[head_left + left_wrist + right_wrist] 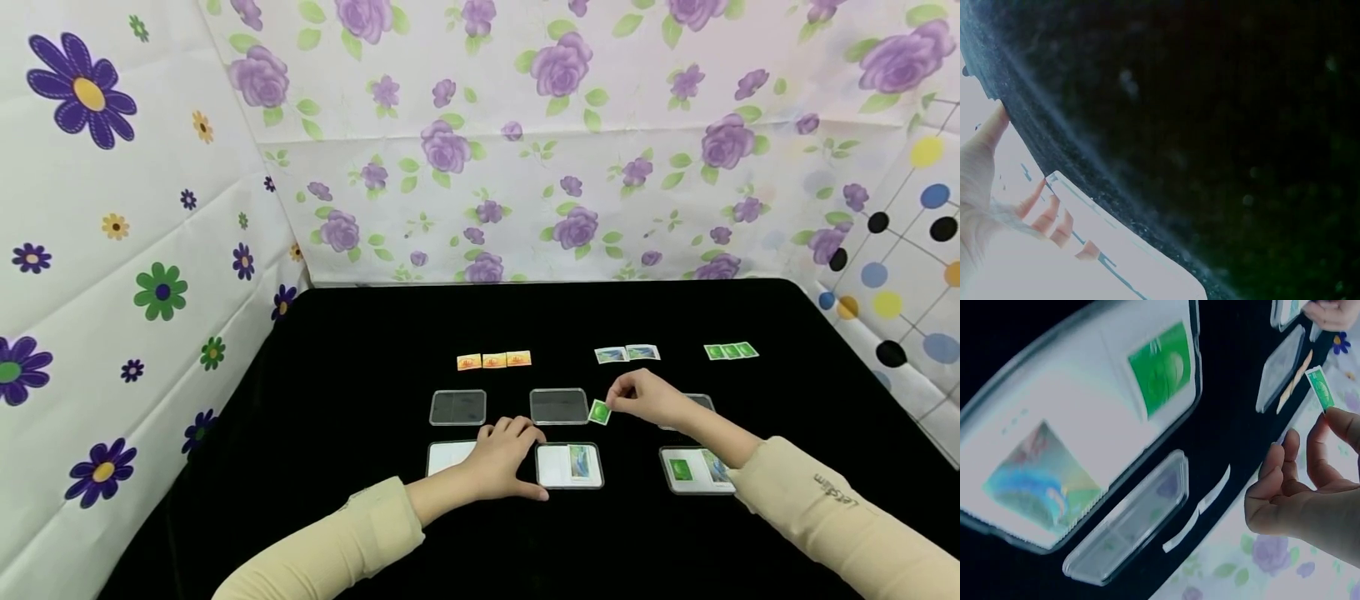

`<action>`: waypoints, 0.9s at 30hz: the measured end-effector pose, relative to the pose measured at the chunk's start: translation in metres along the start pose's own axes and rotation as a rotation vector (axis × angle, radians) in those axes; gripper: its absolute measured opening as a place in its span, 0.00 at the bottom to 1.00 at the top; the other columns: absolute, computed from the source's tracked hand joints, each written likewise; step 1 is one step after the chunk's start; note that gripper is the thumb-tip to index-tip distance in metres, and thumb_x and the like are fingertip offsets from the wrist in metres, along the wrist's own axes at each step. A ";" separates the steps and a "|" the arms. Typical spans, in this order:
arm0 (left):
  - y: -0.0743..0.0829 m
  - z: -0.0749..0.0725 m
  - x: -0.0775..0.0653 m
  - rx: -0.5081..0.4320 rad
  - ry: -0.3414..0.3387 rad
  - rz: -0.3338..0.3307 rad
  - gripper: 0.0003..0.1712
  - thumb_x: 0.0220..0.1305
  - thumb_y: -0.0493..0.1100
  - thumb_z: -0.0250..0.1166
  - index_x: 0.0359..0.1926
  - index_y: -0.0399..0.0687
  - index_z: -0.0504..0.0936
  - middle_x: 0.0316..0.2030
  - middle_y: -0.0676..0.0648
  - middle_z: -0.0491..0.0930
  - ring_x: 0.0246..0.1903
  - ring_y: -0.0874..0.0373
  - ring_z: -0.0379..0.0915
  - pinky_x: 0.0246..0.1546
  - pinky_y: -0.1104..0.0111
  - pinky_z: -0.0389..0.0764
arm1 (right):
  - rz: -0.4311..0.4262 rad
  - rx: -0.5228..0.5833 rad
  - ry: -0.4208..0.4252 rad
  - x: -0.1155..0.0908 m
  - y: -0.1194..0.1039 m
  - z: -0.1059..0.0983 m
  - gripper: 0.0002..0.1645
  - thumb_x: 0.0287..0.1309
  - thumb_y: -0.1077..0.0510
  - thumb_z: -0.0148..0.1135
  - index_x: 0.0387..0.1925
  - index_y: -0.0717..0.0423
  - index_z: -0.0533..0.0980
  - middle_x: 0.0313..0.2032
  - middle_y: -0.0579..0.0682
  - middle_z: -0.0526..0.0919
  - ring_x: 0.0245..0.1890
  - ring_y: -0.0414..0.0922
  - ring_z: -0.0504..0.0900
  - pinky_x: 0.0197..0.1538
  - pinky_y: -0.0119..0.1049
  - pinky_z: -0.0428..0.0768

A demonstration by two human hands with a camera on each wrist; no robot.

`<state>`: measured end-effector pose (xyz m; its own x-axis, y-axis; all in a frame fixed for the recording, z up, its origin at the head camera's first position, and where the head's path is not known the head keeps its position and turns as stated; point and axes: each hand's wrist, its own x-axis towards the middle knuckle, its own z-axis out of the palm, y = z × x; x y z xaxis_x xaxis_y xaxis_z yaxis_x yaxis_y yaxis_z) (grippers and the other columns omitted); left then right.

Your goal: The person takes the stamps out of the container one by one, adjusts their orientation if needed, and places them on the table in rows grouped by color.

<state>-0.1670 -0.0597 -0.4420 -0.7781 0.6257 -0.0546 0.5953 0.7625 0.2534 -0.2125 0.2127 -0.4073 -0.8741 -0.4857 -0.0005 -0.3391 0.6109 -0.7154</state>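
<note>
My right hand (645, 396) pinches a small green stamp (599, 412) between thumb and fingertip, just right of the middle clear lid (558, 407). In the right wrist view the green stamp (1320, 389) stands up from the fingertips. My left hand (498, 462) is spread at the left side of the middle white-lined case (553, 468), thumb by its near corner and fingertips by its far corner. A blue picture stamp (580, 462) lies in that case's right half. The right case (699, 484) bears a green stamp (680, 470) and a blue picture stamp, partly behind my right sleeve.
A left white case (450, 453) is partly covered by my left hand. Behind the cases lie the left lid (458, 407) and right lid (701, 402). Farther back are orange stamps (494, 360), two blue stamps (627, 354) and green stamps (731, 351) on the black cloth.
</note>
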 end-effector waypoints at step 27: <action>-0.001 0.001 -0.001 0.011 0.003 -0.003 0.42 0.46 0.65 0.71 0.59 0.53 0.70 0.60 0.49 0.67 0.59 0.53 0.62 0.53 0.52 0.67 | 0.012 0.073 0.005 -0.021 0.040 -0.071 0.10 0.65 0.64 0.53 0.36 0.70 0.76 0.33 0.45 0.80 0.31 0.29 0.76 0.37 0.29 0.77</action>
<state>-0.1668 -0.0605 -0.4432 -0.7804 0.6230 -0.0529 0.5951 0.7661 0.2428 -0.2327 0.2916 -0.3862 -0.8800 -0.4750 -0.0060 -0.3023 0.5696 -0.7643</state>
